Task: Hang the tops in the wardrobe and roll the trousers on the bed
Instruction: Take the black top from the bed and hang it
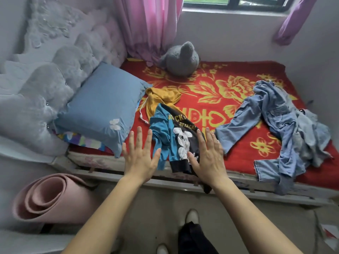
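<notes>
Hands: two, both bare, palms down. Left hand (140, 154) has fingers spread wide and holds nothing; right hand (207, 154) likewise spread wide and empty.

Tops: one hooded top in black and teal with a mustard-yellow hood (176, 132), lying crumpled between the two hands and beyond the fingertips. The right hand overlaps its lower black part; contact cannot be told. Its hem hangs over the near bed edge. Print: white cartoon figure, yellow lettering reading "ATTACK!" with a partly folded "...CK!" above.

Trousers: a heap of pale blue denim trousers (280, 125), well apart to the right of the right fingers; count cannot be told, at least two garments.

Bedding: one red blanket with yellow flowers (229, 74); its yellow characters beyond the fingertips are unreadable. One blue square pillow (102, 107) left of the left fingers. One grey plush toy (180, 60) far beyond. One rolled pink mat (51, 198) on the floor, left.
</notes>
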A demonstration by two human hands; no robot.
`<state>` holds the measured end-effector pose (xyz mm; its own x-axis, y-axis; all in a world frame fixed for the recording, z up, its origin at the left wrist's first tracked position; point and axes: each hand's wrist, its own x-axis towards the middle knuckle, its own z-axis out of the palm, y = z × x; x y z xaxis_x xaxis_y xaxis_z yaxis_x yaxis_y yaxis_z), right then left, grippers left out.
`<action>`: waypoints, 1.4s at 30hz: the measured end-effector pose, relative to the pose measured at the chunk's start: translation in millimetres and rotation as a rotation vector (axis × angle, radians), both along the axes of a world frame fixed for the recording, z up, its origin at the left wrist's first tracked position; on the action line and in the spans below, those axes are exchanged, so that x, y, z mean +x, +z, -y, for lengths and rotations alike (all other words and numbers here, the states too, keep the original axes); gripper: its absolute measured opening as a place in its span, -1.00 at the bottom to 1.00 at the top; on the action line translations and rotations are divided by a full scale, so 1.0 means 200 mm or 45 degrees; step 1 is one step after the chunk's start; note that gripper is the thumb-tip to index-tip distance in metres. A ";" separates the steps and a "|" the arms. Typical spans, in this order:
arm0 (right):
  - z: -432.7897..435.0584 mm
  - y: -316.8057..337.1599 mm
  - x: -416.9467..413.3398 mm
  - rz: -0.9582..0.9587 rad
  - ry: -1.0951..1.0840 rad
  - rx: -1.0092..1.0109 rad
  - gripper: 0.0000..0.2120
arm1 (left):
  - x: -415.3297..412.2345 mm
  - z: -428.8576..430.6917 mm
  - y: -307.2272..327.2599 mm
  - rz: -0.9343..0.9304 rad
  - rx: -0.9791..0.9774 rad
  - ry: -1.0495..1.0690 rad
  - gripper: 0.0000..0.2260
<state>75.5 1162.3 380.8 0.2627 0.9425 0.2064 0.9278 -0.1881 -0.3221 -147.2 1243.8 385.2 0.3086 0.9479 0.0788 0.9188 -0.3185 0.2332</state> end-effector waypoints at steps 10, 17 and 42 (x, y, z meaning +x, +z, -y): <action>-0.85 -0.39 0.50 -0.088 -0.014 -0.355 -0.23 | 0.39 -0.80 -0.25 -0.166 -0.273 0.060 -0.35; -1.39 -0.66 0.81 -0.136 0.025 -0.625 -0.18 | 0.62 -1.30 -0.48 -0.157 -0.506 0.122 -0.34; -1.93 -1.81 0.58 -0.293 0.048 -0.598 -0.40 | 0.62 -1.74 -1.86 -0.424 -0.728 0.220 -0.65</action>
<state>191.7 1547.5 18.0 0.2152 0.9294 -0.2998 0.8520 -0.3288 -0.4074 -22.9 1592.6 13.2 0.0704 0.8502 -0.5218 0.9973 -0.0721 0.0171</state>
